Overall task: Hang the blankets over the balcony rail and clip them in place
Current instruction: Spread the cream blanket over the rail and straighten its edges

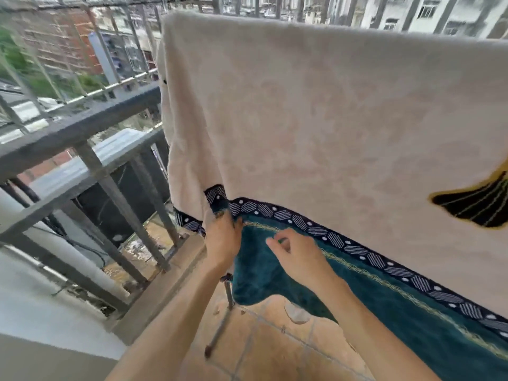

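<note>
A large blanket [316, 111] hangs over a high rail across the upper right, its cream back facing me. Its lower hem shows a navy patterned border and a teal face [357, 303] folded toward me. My left hand [222, 237] pinches the hem at the blanket's lower left corner. A little to the right, my right hand [294, 253] hovers over the teal fabric with its fingers curled and apart, holding nothing. No clips are in view.
The grey metal balcony rail [74, 127] with slanted bars runs along the left. A concrete ledge [170, 279] lies below it. A thin metal rod [222, 320] leans on the tiled floor [264, 350] beneath my hands. Buildings stand beyond the grille.
</note>
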The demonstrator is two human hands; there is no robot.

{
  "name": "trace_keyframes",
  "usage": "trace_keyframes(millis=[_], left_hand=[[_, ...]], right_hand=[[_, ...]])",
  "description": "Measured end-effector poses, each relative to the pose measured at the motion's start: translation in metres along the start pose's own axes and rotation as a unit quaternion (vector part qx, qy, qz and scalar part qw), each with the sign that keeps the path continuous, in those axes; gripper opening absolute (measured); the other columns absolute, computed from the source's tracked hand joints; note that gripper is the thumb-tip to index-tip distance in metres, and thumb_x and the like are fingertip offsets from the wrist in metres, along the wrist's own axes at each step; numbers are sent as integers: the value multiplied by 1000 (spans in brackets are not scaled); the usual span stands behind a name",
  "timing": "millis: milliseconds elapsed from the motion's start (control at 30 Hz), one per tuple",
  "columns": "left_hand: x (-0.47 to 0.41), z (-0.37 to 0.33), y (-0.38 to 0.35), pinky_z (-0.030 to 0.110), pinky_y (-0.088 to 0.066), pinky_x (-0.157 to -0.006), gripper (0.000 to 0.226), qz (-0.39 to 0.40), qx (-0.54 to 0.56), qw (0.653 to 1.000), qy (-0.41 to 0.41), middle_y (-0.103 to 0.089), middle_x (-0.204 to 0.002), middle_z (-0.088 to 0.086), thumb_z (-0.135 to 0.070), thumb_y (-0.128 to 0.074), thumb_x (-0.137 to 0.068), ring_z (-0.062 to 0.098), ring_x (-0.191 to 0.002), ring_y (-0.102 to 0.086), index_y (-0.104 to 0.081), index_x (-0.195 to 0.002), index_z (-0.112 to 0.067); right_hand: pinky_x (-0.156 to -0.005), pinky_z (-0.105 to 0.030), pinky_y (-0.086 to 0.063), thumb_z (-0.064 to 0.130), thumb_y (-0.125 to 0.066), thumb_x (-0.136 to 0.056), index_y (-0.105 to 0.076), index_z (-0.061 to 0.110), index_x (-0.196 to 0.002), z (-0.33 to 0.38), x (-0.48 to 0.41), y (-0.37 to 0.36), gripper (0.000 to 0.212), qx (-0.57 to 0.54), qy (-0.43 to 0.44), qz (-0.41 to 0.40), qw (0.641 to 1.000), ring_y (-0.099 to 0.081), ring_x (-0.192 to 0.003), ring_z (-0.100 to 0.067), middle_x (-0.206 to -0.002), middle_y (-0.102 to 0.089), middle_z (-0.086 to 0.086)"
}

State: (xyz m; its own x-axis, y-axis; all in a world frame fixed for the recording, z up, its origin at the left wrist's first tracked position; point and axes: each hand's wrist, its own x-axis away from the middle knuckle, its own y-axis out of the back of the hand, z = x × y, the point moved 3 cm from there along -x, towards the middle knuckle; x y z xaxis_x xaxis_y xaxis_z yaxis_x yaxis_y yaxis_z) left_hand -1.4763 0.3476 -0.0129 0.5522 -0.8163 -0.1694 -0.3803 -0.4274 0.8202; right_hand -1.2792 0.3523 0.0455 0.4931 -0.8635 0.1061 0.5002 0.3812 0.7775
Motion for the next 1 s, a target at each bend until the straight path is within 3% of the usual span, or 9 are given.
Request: trace_keyframes(millis=[67,167,233,300,433,567,667,833,1000], left_hand=[[5,13,-3,47,-53,-77,28,8,4,999,-53,-66,-89,14,-43,-39,-98,34,-83,-63,-53,-99,-19],[28,33,-6,43,-52,-60,25,10,39,993,-112,-64,-80,9,-35,-41,-98,28,-66,-60,-56,-94,-15],[42,43,-1,39,-47,-50,28,-9,49,989,-139,-60,-69,6,-32,-41,-98,28,-57,-55,-55,-81,-13],[46,58,2,39,-44,-48,32,-21,71,988,-136,-55,-64,4,-34,-38,-96,26,-54,-51,-47,-71,-16],[49,92,-2,37,-43,-48,37,-17,104,989,-107,-60,-67,5,-35,-34,-92,27,-57,-56,-55,-74,-10],[75,123,-25,27,-38,-47,24,8,69,994,-90,-66,-76,7,-23,-46,-88,29,-57,-59,-63,-87,-6],[100,138,-60,29,-39,-51,16,103,56,992,-42,-66,-78,7,-23,-51,-89,31,-69,-63,-63,-87,-13],[134,148,-107,33,-44,-66,26,266,2,964,6,-67,-100,8,-29,-38,-97,33,-92,-63,-59,-107,-17],[132,143,-106,31,-33,-61,24,276,12,961,24,-67,-100,6,-30,-39,-100,29,-92,-63,-58,-106,-18]], right_hand=[[-69,-33,-52,74,-38,-86,-60,24,-91,31,-20,0,54,38,3,-33,999,-59,-72,-10,-75,-60,13],[-47,-28,-43,85,-31,-76,-44,20,-54,77,-56,-8,71,131,30,-100,986,-44,-42,-17,-45,-42,6],[-49,-31,-47,72,-33,-87,-50,16,-54,99,-73,-20,67,162,56,-101,980,-53,-47,-23,-48,-50,1],[-59,-36,-52,39,-35,-101,-62,9,-70,115,-84,-39,50,215,104,-83,967,-63,-64,-29,-66,-64,-8],[-52,-31,-44,6,-44,-95,-63,9,-80,119,-91,-83,24,324,164,-47,931,-65,-71,-28,-78,-68,-10],[-36,-17,-8,0,-79,-55,-50,15,-50,90,-82,-128,33,372,127,24,919,-52,-34,-19,-44,-54,-5],[-37,-16,-12,3,-85,-33,-51,15,-42,51,-75,-159,37,358,91,41,928,-42,-24,-15,-33,-44,1],[-27,-16,-23,1,-83,-26,-51,12,-36,-10,-55,-201,36,333,34,90,938,-40,-21,-15,-30,-43,0],[-29,-18,-21,3,-84,-35,-54,14,-43,-22,-60,-200,33,376,47,89,921,-41,-23,-15,-33,-46,0]])
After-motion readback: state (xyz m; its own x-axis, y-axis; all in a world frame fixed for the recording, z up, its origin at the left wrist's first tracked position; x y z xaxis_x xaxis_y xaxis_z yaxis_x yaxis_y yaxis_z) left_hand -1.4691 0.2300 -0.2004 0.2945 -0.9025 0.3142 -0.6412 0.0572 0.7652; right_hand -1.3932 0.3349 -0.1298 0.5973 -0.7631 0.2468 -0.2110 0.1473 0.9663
